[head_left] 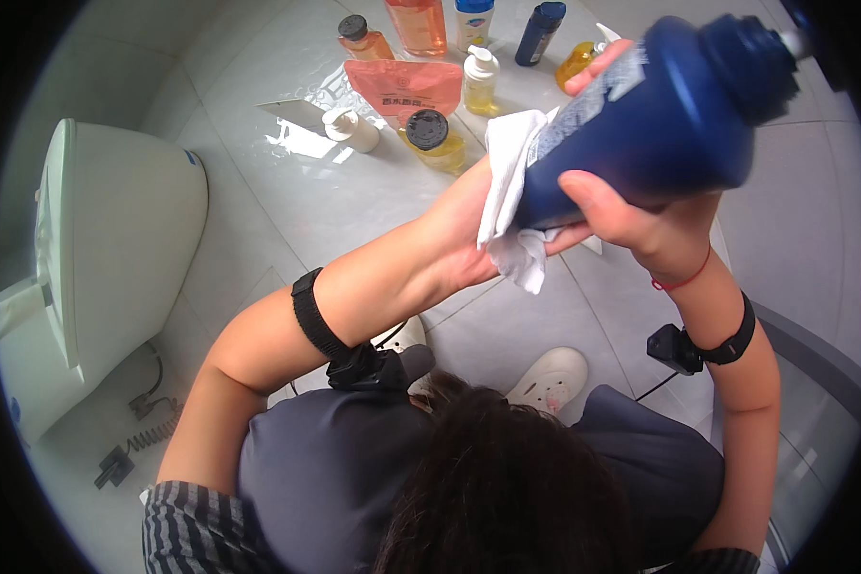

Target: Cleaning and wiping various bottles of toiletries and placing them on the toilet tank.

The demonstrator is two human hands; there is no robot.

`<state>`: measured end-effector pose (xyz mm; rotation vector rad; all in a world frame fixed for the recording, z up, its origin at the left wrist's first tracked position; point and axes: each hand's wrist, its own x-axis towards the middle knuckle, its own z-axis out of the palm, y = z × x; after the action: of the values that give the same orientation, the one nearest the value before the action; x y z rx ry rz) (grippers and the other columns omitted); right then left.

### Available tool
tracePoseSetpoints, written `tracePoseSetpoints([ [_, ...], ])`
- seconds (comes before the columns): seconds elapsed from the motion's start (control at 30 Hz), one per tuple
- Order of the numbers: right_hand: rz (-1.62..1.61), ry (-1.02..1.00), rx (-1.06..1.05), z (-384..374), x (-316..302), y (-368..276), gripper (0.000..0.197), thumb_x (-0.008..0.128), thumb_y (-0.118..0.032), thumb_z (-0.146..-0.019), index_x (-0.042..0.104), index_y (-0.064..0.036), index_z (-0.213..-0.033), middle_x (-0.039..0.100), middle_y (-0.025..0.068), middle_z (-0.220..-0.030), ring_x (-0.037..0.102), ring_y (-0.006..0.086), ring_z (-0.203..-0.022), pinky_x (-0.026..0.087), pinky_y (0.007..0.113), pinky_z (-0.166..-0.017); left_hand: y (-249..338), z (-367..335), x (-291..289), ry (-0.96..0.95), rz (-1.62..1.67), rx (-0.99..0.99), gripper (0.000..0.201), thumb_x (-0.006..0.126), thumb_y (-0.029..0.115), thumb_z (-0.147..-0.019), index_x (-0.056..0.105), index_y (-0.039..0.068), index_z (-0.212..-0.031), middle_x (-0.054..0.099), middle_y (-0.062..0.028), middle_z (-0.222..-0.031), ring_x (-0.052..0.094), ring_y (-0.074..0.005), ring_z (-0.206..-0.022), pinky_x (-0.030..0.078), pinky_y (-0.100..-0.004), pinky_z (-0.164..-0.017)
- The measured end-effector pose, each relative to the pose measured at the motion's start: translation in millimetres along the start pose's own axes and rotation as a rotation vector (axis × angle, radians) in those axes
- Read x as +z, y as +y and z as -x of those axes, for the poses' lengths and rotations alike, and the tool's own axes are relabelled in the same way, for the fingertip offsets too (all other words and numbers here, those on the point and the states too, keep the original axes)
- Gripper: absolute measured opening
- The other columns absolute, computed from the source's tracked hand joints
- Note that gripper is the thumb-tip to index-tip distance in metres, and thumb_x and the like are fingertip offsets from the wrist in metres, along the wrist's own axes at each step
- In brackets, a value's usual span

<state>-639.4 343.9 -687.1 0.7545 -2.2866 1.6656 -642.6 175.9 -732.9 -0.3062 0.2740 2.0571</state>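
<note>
A large dark blue bottle (631, 134) with a black collar is held up in front of me, tilted, its top to the upper right and its base to the lower left. My right hand (631, 220) grips its near side, thumb laid along the body. At the base, my left hand (474, 234) is closed round the bottle with a folded white cloth (509, 182) between. Most of the left fingers are hidden behind the bottle and cloth. Fingertips show past the bottle's far edge; whose they are I cannot tell. A pale label sits on the bottle's upper side.
On the tiled floor stand a white pump bottle (351, 130), a yellow jar-like bottle with black cap (432, 143), a pink pouch (407, 86), a clear pump bottle (481, 81) and several more bottles. A white toilet (129, 239) is at left. A curved grey edge (818, 359) lies right.
</note>
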Motion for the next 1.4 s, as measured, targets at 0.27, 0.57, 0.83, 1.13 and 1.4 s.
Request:
tracePoseSetpoints([
  [0.27,0.285,0.089,-0.339,-29,19,4,0.069,0.076,-0.018,-0.07,0.04,0.0022,-0.126,0.052,0.0117,-0.117,0.054,0.0251,-0.106,0.042,0.036,-0.093,-10,0,-6,0.202,-0.676,0.097,0.024,0.045,0.02,-0.093,0.06,0.005,-0.104,0.066,-0.008,-0.082,0.061,-0.0135,-0.063,0.046,-0.0243,-0.054],
  [0.57,-0.148,0.213,0.287,16,16,0,0.081,0.061,-0.043,-0.086,0.02,-0.0015,-0.142,0.04,0.0157,-0.136,0.044,0.0245,-0.123,0.032,0.037,-0.105,3,23,17,0.043,-1.595,0.836,0.08,0.074,0.021,-0.059,0.036,0.001,-0.128,0.045,-0.0237,-0.113,0.048,-0.0449,-0.103,0.042,-0.0448,-0.087],
  [0.83,-0.002,-0.187,0.071,5,46,-48,0.089,0.036,-0.064,-0.087,0.023,0.004,-0.141,0.033,0.0216,-0.14,0.033,0.0311,-0.127,0.026,0.042,-0.103,36,88,9,0.376,-1.35,1.156,0.062,0.076,0.013,-0.066,0.048,-0.001,-0.119,0.062,-0.0093,-0.103,0.061,-0.02,-0.091,0.05,-0.0314,-0.082],
  [1.13,-0.49,-0.561,0.473,99,87,-37,0.065,0.047,-0.044,-0.09,0.032,-0.0013,-0.137,0.036,0.0146,-0.133,0.045,0.0235,-0.113,0.04,0.036,-0.091,115,410,-115,1.236,-0.921,1.979,0.053,0.046,0.047,-0.095,0.041,0.011,-0.134,0.043,-0.0049,-0.136,0.039,-0.0194,-0.126,0.028,-0.037,-0.108],
  [1.4,-0.575,-0.723,0.524,105,109,-26,0.047,0.047,-0.027,-0.092,0.038,-0.0021,-0.131,0.04,0.0136,-0.125,0.05,0.0217,-0.106,0.044,0.033,-0.086,227,677,-111,1.973,-0.808,1.818,0.06,0.046,0.051,-0.091,0.049,0.005,-0.13,0.053,-0.0058,-0.128,0.049,-0.0205,-0.117,0.038,-0.0303,-0.098],
])
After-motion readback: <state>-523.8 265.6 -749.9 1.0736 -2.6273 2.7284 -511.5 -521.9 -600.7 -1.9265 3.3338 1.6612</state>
